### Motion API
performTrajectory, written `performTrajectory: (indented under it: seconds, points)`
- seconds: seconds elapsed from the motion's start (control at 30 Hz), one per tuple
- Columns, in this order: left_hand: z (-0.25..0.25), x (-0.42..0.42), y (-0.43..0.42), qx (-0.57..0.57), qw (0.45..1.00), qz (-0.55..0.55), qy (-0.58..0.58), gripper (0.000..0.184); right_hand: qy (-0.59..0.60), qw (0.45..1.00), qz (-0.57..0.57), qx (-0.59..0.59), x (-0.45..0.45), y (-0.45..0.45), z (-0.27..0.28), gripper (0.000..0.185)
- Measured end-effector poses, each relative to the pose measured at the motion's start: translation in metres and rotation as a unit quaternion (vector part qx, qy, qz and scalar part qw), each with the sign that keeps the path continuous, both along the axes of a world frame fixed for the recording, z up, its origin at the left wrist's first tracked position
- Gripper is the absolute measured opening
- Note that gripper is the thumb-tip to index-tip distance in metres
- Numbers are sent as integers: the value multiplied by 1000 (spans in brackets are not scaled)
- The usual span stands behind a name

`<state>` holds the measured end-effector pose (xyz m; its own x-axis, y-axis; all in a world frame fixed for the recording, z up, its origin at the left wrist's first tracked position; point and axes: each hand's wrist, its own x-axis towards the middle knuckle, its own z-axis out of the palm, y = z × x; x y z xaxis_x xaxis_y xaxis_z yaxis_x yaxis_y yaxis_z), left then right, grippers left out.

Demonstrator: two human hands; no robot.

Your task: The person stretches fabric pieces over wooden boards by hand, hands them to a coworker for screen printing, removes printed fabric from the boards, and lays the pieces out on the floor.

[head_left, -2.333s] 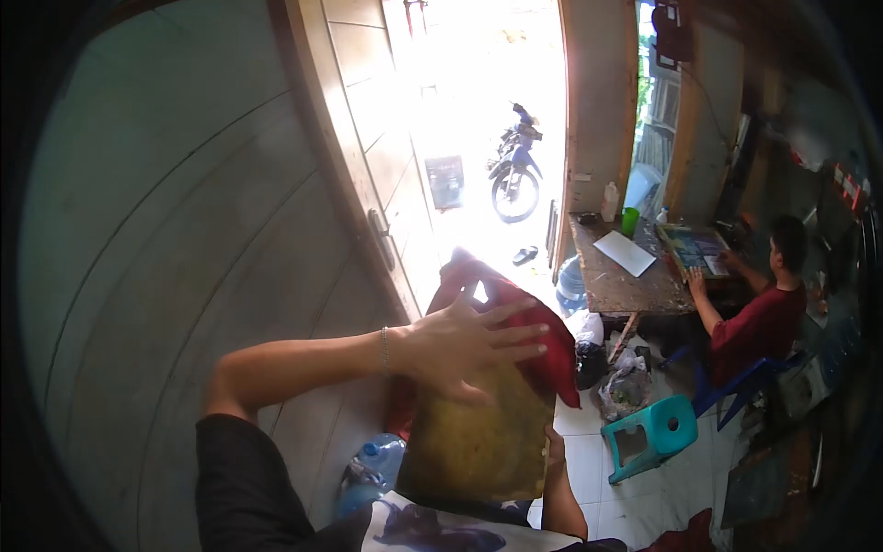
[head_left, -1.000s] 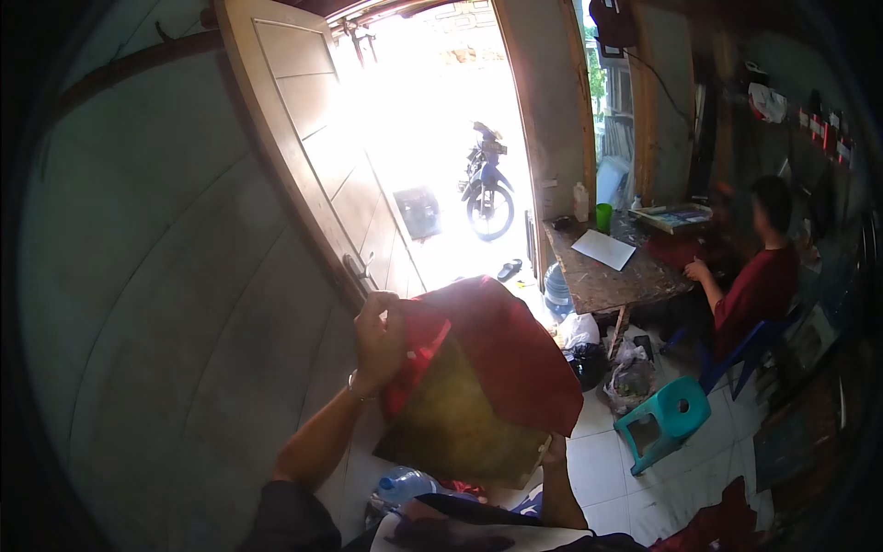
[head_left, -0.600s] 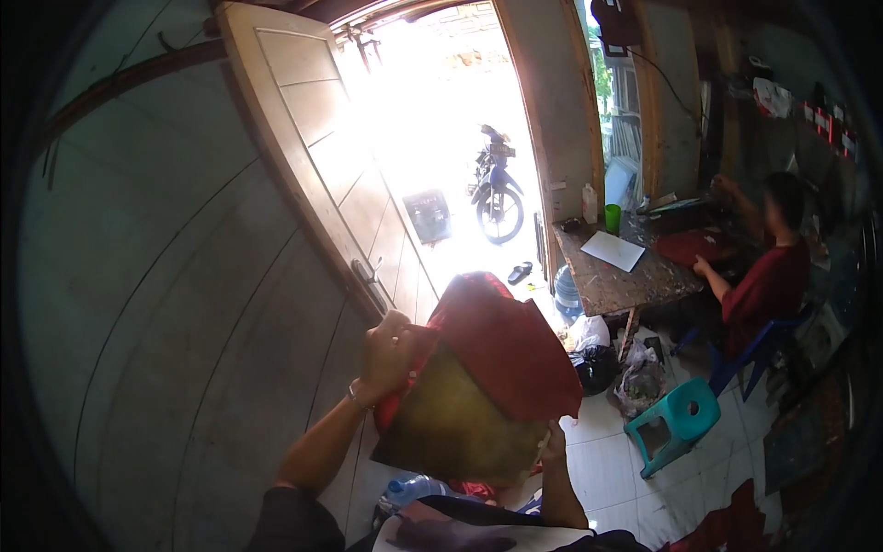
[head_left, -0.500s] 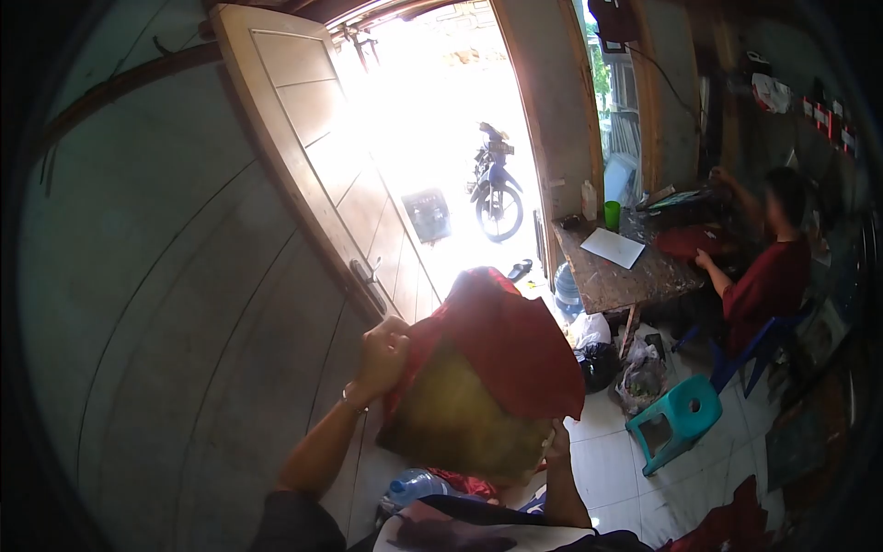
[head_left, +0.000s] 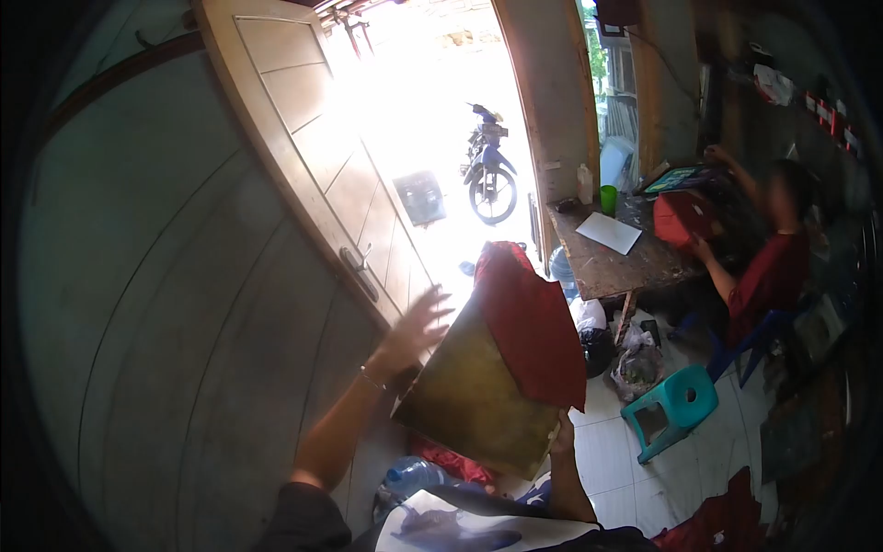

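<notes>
A stained yellow-brown board is tilted in front of me, its near edge low by my lap. Red cloth drapes over its far and right side, a pointed corner hanging at the right. My right hand grips the board at its lower right edge; some of its fingers are hidden beneath. Slightly blurred, my left hand is raised off the board's upper left edge, fingers spread and holding nothing.
An open door stands left, a motorcycle outside. At right, a seated person handles red fabric at a worktable. A teal stool, bags and a water jug are on the floor.
My left hand has let go of the red cloth and opened. The cloth's left part has shifted right, baring more of the board. The seated person has lifted their red fabric.
</notes>
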<state>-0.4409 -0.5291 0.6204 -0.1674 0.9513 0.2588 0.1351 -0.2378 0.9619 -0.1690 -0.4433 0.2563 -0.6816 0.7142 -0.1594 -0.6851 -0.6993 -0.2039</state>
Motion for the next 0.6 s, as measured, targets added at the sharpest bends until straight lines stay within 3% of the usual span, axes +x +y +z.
performTrajectory:
  seconds: [0.03, 0.1, 0.3, 0.33, 0.37, 0.47, 0.6]
  points:
    - [-4, 9, 8, -36, 990, -2, 133, 70, 31, 999, 30, -18, 0, 6, -3, 41]
    - [-16, 15, 26, 4, 993, -39, 115, 66, 8, 999, 31, -24, 0, 7, -12, 42]
    - [-8, 36, 48, -97, 980, 164, -50, 57, -41, 999, 2, -4, 23, 17, -24, 45]
    - [-4, 40, 52, 41, 975, 184, 121, 52, -35, 999, -9, 26, 28, 17, -18, 46]
    - [-3, 44, 57, 178, 922, 194, 285, 46, -33, 999, -11, 25, 27, 17, -13, 46]
    - [-30, 50, 82, 177, 932, 265, 172, 30, -82, 995, -56, -21, 24, 11, 0, 45]
    - [0, 79, 76, 108, 946, 287, 108, 22, -43, 995, -84, -38, 26, 9, 1, 42]
